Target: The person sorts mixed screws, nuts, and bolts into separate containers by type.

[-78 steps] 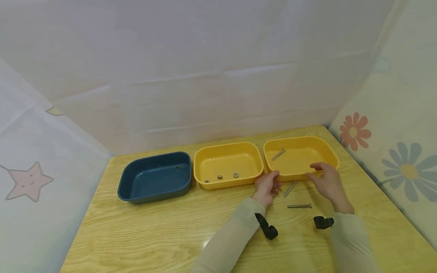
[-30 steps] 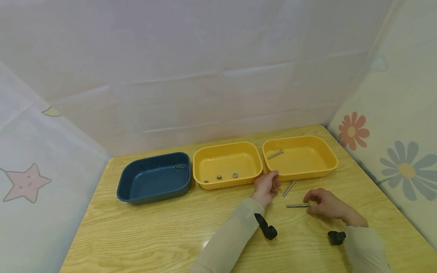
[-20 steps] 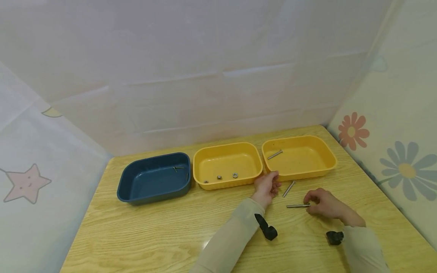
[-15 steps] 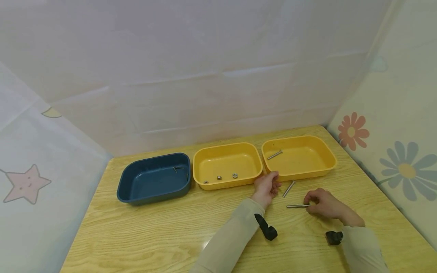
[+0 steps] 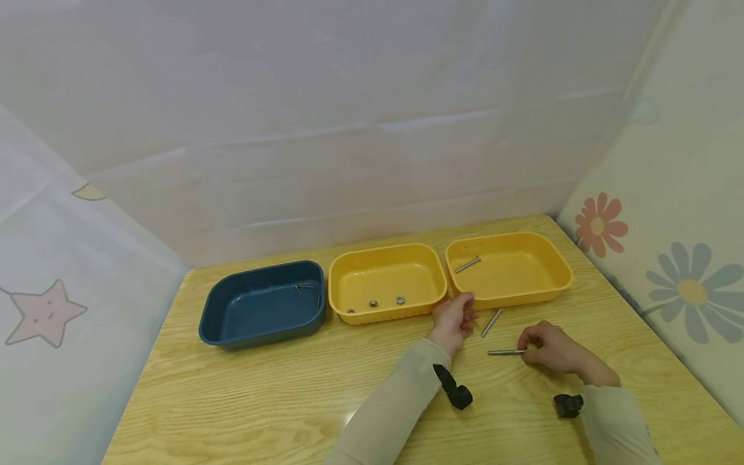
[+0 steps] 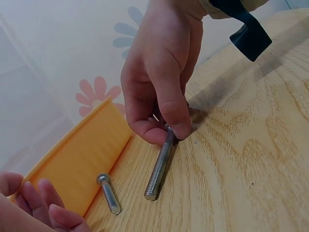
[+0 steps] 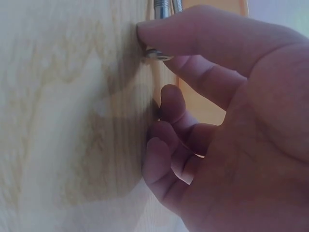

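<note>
My right hand (image 5: 552, 349) pinches the head end of a long silver bolt (image 5: 504, 352) between thumb and index finger. The bolt lies low over the wooden table, its threaded end pointing left. In the right wrist view, the bolt's head (image 7: 157, 54) shows at the thumb tip, with the other fingers loosely bent below. My left hand (image 5: 454, 320) is at the near left corner of the right yellow tray (image 5: 523, 298); in the left wrist view its digits (image 6: 34, 200) straddle the tray's rim. A shorter-looking bolt (image 6: 110, 194) lies on the table between that tray and the held bolt.
Another bolt (image 5: 467, 264) lies inside the right yellow tray. The middle yellow tray (image 5: 389, 315) holds several nuts (image 5: 400, 299). At the left, a dark blue tray (image 5: 261, 336) holds a few thin screws (image 5: 305, 286). A cloth wall (image 5: 360, 161) rises behind the trays.
My right hand has come back from over the right tray's near rim to the long bolt and closed finger and thumb on its head. The bolt in that tray has turned slightly. My left hand stays put.
</note>
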{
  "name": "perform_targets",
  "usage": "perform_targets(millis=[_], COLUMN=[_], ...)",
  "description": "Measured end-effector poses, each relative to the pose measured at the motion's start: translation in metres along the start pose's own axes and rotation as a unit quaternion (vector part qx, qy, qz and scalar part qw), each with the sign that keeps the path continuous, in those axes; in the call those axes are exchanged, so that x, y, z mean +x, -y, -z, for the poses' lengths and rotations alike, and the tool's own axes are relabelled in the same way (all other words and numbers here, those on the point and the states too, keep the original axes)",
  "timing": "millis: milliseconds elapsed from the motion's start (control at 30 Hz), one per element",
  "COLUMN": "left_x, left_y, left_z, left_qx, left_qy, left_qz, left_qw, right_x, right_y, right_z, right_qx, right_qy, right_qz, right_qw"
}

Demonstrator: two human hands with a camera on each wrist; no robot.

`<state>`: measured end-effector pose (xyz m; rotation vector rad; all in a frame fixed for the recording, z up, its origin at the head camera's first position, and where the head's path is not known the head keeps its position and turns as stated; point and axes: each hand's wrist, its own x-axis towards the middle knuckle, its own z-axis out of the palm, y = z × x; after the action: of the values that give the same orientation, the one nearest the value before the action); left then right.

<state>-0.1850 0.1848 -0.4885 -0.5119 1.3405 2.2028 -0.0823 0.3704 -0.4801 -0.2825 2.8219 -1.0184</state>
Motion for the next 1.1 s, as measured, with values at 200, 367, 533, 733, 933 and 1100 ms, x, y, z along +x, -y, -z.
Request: perform_targets(millis=[200,367,533,733,933,1100], left_x=[0.000,0.001,0.001,0.001,0.000,0.000], left_y=[0.001,0.001,0.001,0.001,0.001,0.001], left_z=[-0.001,-0.001,-0.001,0.000,0.000,0.000], left_qx=[0.000,-0.001,0.002,0.003,0.003,0.003], left_qy=[0.000,0.001,-0.004,0.002,-0.001,-0.007], left_qz=[0.002,0.003,0.004,0.004,0.002,0.004], left_qw=[1.0000,1.0000,1.0000,1.0000,1.0000,1.0000], right_x=[-0.002,-0.005,-0.004,-0.003,-0.004,-0.005], right_y=[0.001,0.002,-0.002,-0.001,0.005,0.007], right_z=[0.001,0.004,0.006,0.009,0.013,0.017], right_qx=[-0.014,-0.001,0.024,0.052,0.049,0.031], right_qy=[0.002,0.020,0.030,0.036,0.027,0.012], right_qz=[0.007,-0.012,0.001,-0.013,-0.035,-0.036], right_qw=[0.9999,0.9997,0.9993,0.9979,0.9978,0.9988])
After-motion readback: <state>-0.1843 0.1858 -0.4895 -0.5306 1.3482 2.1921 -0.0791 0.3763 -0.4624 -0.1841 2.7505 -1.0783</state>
